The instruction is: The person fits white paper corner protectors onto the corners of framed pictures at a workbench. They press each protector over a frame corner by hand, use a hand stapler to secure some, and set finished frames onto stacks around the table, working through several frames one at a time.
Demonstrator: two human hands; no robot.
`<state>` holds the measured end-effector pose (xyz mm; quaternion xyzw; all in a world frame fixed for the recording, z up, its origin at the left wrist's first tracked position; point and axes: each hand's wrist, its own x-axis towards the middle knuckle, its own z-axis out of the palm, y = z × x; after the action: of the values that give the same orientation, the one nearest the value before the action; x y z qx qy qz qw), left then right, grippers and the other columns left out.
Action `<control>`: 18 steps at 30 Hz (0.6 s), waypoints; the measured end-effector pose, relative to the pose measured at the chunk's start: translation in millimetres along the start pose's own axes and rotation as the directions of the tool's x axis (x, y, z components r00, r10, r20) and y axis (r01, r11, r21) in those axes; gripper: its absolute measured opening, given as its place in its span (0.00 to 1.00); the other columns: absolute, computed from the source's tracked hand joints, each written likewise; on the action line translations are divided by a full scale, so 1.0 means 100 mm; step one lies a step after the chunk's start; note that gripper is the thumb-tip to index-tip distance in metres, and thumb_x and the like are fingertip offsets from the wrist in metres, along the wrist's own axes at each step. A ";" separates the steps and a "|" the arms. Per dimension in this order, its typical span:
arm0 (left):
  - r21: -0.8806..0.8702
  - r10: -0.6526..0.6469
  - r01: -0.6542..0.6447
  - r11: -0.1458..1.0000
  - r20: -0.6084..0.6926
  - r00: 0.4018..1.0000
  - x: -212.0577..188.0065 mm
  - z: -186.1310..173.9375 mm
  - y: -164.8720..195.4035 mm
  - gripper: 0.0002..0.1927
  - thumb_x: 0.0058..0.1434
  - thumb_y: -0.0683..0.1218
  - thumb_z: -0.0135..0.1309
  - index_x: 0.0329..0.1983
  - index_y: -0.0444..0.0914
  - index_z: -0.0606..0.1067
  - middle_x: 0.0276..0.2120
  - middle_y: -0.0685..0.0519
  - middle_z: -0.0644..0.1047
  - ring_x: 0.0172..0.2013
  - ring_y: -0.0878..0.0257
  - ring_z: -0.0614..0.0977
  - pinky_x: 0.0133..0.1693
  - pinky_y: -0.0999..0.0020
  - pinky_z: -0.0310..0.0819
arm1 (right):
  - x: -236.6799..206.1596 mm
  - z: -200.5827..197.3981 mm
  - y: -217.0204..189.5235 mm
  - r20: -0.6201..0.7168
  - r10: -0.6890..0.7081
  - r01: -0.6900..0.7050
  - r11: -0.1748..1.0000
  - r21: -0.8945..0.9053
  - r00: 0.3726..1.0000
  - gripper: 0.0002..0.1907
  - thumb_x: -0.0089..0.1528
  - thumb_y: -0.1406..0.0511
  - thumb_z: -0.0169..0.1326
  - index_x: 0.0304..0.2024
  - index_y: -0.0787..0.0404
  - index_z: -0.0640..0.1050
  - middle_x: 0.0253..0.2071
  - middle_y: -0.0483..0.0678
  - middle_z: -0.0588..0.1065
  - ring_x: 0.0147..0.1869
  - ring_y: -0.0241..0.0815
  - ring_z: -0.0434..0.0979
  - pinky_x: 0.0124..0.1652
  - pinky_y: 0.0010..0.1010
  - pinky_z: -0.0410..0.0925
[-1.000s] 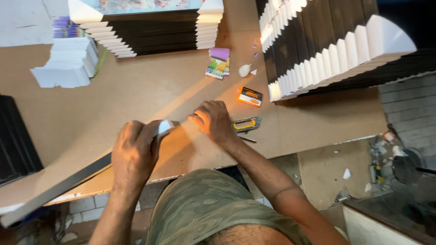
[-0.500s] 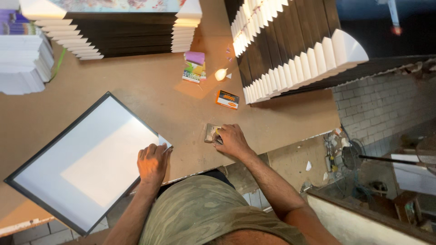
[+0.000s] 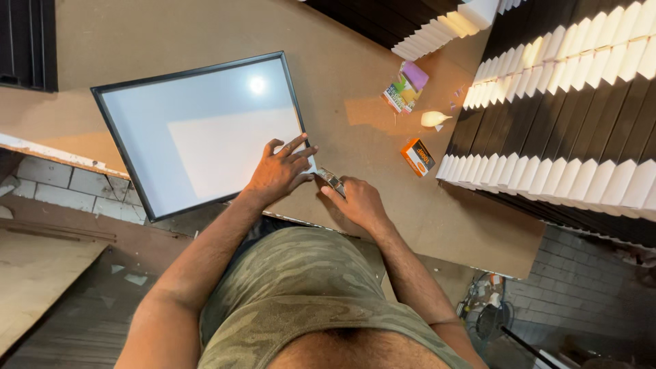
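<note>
- Head view: the black-framed panel (image 3: 205, 130) is lying flat on the brown worktable (image 3: 355, 89), its white face up, its near-left corner overhanging the table edge.
- Its long axis is running from lower left to upper right, slightly tilted against the table edge.
- The left hand (image 3: 280, 171) is resting palm-down on the panel's near-right corner, fingers spread, gripping nothing.
- The right hand (image 3: 359, 201) is closing around a small metal tool (image 3: 331, 181), whose tip is pointing at that same corner.
- An orange box (image 3: 417, 157), a small coloured packet (image 3: 404, 87) and a pale scrap (image 3: 434, 119) are lying well apart from the hands.
- Stacked black frames with white corner guards (image 3: 560, 109) are bordering the table's right side; nothing is blocking the panel.
</note>
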<state>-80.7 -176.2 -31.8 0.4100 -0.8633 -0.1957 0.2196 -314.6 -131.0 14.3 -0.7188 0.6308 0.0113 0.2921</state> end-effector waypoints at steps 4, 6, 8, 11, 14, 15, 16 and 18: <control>0.024 -0.035 0.034 0.999 0.036 0.999 -0.03 0.02 -0.02 0.17 0.62 0.59 0.58 0.44 0.44 0.78 0.63 0.64 0.75 0.72 0.65 0.60 0.64 0.47 0.58 | 0.13 0.04 -0.14 0.023 -0.033 0.034 0.999 -0.029 0.999 0.30 0.64 0.42 0.52 0.29 0.63 0.77 0.26 0.57 0.76 0.33 0.60 0.79 0.33 0.49 0.69; 0.024 -0.052 0.051 0.998 0.062 0.997 -0.04 0.02 -0.02 0.16 0.62 0.59 0.57 0.43 0.44 0.79 0.63 0.64 0.75 0.72 0.65 0.60 0.64 0.47 0.57 | 0.16 0.06 -0.17 0.027 -0.035 0.036 0.999 -0.015 0.999 0.30 0.63 0.42 0.53 0.29 0.63 0.78 0.25 0.56 0.76 0.32 0.59 0.79 0.32 0.49 0.69; 0.021 -0.064 0.063 0.998 0.079 0.995 -0.04 0.02 -0.03 0.16 0.63 0.59 0.57 0.43 0.44 0.79 0.64 0.64 0.74 0.73 0.65 0.60 0.64 0.46 0.56 | 0.18 0.09 -0.19 0.005 -0.031 0.031 0.999 -0.014 1.000 0.30 0.63 0.42 0.54 0.28 0.62 0.78 0.23 0.55 0.76 0.30 0.58 0.79 0.31 0.49 0.69; 0.016 -0.063 0.062 0.998 0.095 0.993 -0.04 -0.01 -0.03 0.16 0.63 0.59 0.56 0.44 0.44 0.79 0.64 0.63 0.74 0.73 0.65 0.59 0.65 0.46 0.56 | 0.20 0.15 -0.21 -0.073 -0.025 0.026 1.000 0.008 0.997 0.30 0.61 0.42 0.55 0.27 0.62 0.78 0.21 0.53 0.75 0.27 0.55 0.79 0.29 0.47 0.69; 0.038 -0.083 0.078 0.996 0.134 0.988 -0.03 -0.04 -0.01 0.17 0.63 0.60 0.56 0.44 0.45 0.79 0.64 0.63 0.73 0.73 0.65 0.58 0.65 0.47 0.56 | 0.21 0.16 -0.25 -0.112 -0.052 0.058 0.997 0.047 0.992 0.29 0.61 0.42 0.56 0.26 0.61 0.78 0.19 0.51 0.73 0.24 0.53 0.77 0.28 0.45 0.69; 0.049 -0.092 0.085 0.995 0.169 0.981 -0.02 -0.05 -0.01 0.17 0.63 0.60 0.56 0.44 0.45 0.79 0.66 0.64 0.72 0.73 0.66 0.58 0.65 0.47 0.56 | 0.19 0.15 -0.26 -0.105 -0.044 0.048 0.998 0.029 0.993 0.30 0.61 0.43 0.57 0.24 0.62 0.77 0.18 0.51 0.73 0.24 0.53 0.77 0.28 0.45 0.68; 0.064 -0.098 0.087 0.994 0.200 0.975 -0.02 -0.05 -0.01 0.17 0.63 0.60 0.56 0.44 0.45 0.79 0.67 0.64 0.71 0.73 0.66 0.58 0.66 0.47 0.56 | 0.17 0.14 -0.25 -0.105 -0.038 0.039 0.999 0.009 0.994 0.30 0.61 0.43 0.58 0.23 0.63 0.76 0.18 0.51 0.72 0.23 0.53 0.76 0.28 0.45 0.68; 0.046 -0.051 0.046 0.998 0.114 0.992 -0.08 -0.09 -0.02 0.19 0.61 0.60 0.57 0.50 0.46 0.78 0.69 0.60 0.69 0.73 0.64 0.58 0.66 0.46 0.56 | 0.08 0.10 -0.23 -0.186 -0.042 0.040 0.999 -0.017 0.982 0.31 0.60 0.43 0.60 0.22 0.62 0.75 0.19 0.51 0.72 0.25 0.53 0.76 0.29 0.45 0.69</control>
<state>-69.9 -173.0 -27.1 0.4237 -0.8682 -0.2058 0.1559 -288.0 -133.6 12.3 -0.7314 0.6404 -0.0578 0.2272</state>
